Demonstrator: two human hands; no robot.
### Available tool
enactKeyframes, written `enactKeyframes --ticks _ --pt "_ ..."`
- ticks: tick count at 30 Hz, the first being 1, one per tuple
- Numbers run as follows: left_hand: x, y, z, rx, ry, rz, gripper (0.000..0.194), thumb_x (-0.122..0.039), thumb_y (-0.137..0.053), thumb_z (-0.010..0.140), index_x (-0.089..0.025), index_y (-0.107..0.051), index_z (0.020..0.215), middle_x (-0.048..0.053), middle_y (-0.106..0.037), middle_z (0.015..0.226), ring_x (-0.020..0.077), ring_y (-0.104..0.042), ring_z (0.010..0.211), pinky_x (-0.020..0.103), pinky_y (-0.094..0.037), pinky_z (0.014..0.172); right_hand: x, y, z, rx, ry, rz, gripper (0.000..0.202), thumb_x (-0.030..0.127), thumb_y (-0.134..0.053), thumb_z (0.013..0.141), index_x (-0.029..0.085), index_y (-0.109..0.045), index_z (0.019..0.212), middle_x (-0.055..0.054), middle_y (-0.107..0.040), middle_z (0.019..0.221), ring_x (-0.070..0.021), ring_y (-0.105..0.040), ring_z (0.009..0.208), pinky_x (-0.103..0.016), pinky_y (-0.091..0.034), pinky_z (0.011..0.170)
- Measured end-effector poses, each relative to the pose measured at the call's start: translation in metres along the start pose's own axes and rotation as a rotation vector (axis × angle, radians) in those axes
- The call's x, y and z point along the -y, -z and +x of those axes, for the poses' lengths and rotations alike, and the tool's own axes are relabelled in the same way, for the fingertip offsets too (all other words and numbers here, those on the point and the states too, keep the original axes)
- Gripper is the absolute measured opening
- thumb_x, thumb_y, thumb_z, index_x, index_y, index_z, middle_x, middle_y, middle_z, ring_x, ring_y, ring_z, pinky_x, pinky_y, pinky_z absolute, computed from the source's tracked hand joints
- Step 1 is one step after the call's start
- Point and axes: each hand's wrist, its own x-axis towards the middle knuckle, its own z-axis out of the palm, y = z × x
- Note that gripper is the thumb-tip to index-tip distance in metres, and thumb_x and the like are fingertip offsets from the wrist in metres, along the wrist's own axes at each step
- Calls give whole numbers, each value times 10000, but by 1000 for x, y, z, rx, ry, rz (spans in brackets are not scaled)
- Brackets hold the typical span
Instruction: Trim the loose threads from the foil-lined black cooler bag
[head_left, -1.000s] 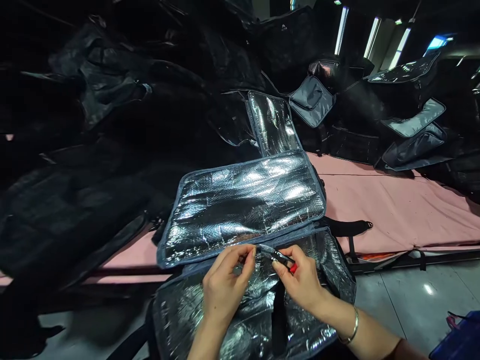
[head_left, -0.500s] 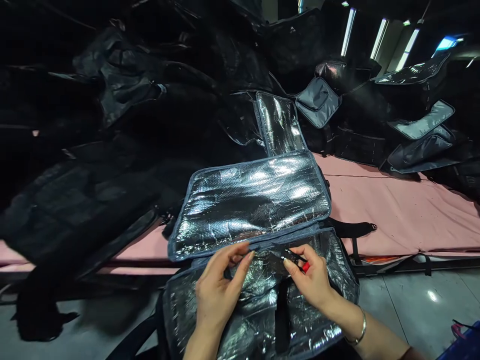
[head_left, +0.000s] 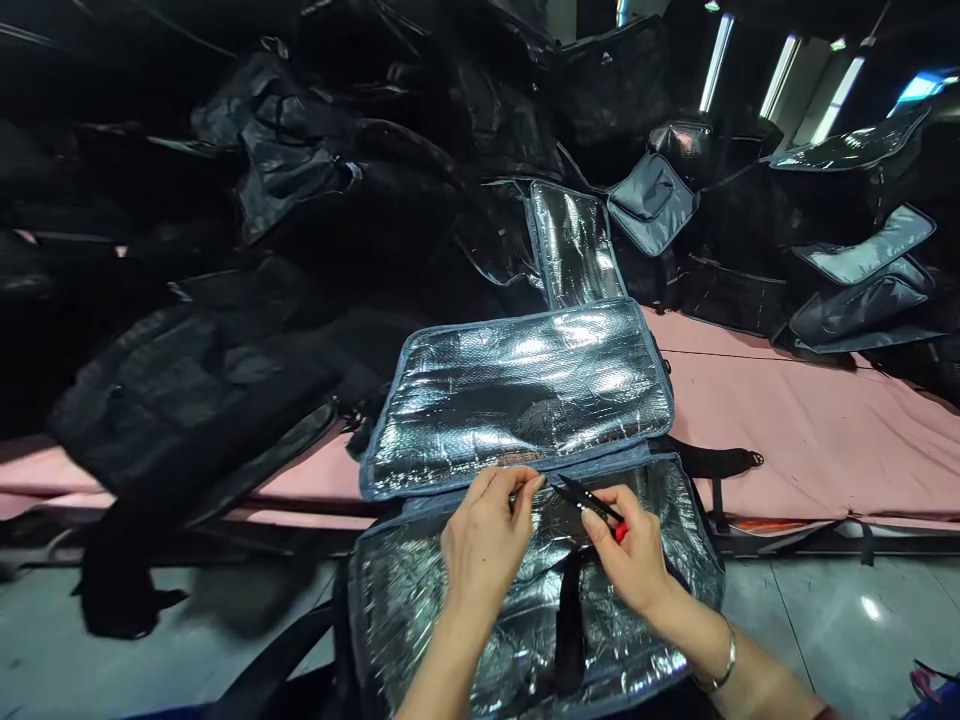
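while my left hand [head_left: 480, 550] pinches thumb to forefinger at the seam [head_left: 604, 463], though what it grips i cannot tell from this distance, my right hand [head_left: 634, 560] curls around small black snips [head_left: 586, 498], their points near that pinch. i would keep them flat along the seam, clear of skin and the foil lining [head_left: 405, 610]. the bag [head_left: 652, 645] lies open beneath both hands: lining crinkled and shiny, flap [head_left: 517, 400] rectangular with rounded corners, strap [head_left: 570, 630] matte black.
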Motion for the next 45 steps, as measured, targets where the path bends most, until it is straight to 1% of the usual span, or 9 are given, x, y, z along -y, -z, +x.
enactKeyframes --ticks 6,12,18,23,27,31,35,39,45 --pt "0 -13 -12 -267 -88 -134 152 -258 -430 880 -186 -524 784 18 -553 744 139 -531 711 245 -414 645 6 17 1 7 57 -14 204 363 -511 890 178 -565 956 6 -622 755 -125 -570 655 -218 -434 605" --pt "4 4 -31 120 -423 -415 225 -210 -379 907 -193 -493 713 -2 -535 685 114 -506 657 237 -415 619 21 57 13 22 296 -168 175 294 -447 937 214 -550 1055 -36 -620 976 -162 -580 887 -256 -454 747" --pt "19 3 -15 -172 -494 -14 174 -255 -561 839 -190 -582 999 58 -628 923 192 -553 895 323 -429 771 29 65 38 103 491 -391 244 316 -379 961 182 -484 1137 -76 -600 946 -194 -562 847 -311 -450 735" --pt "28 -4 10 -149 -486 15 134 -243 -495 875 -209 -623 897 31 -648 836 171 -567 836 292 -427 736 23 52 74 252 529 -721 226 294 -604 831 167 -568 1014 -61 -601 857 -216 -545 791 -320 -415 683" --pt "19 3 27 93 -286 -21 205 -321 -462 879 -216 -634 839 34 -666 879 175 -576 848 289 -416 753 22 48 105 416 318 -776 173 114 -564 772 214 -625 899 -6 -638 862 -174 -569 802 -262 -364 653" --pt "3 11 48 403 -27 86 224 -336 -447 849 -224 -627 776 18 -661 811 176 -584 763 258 -365 624 26 48 124 470 196 -777 85 289 -605 810 225 -654 781 22 -633 707 -150 -551 650 -242 -284 536" --pt "-2 13 62 493 42 109 255 -370 -448 822 -221 -612 695 -1 -583 601 153 -535 576 243 -277 527 29 49 126 493 181 -768 164 377 -627 817 218 -651 850 15 -637 733 -150 -553 670 -238 -290 554" --pt "-1 13 62 524 57 100 266 -385 -422 821 -228 -616 729 0 -578 612 157 -537 592 243 -274 538 29 53 118 399 478 -819 215 334 -574 881 173 -593 1022 -48 -629 889 -178 -534 813 -269 -334 649" --pt "-1 15 61 531 59 84 282 -409 -404 816 -227 -595 716 3 -584 616 165 -534 593 246 -287 552 31 55 117 299 1049 -958 185 248 -441 953 184 -614 949 -39 -601 808 -168 -437 713 -315 -257 594"
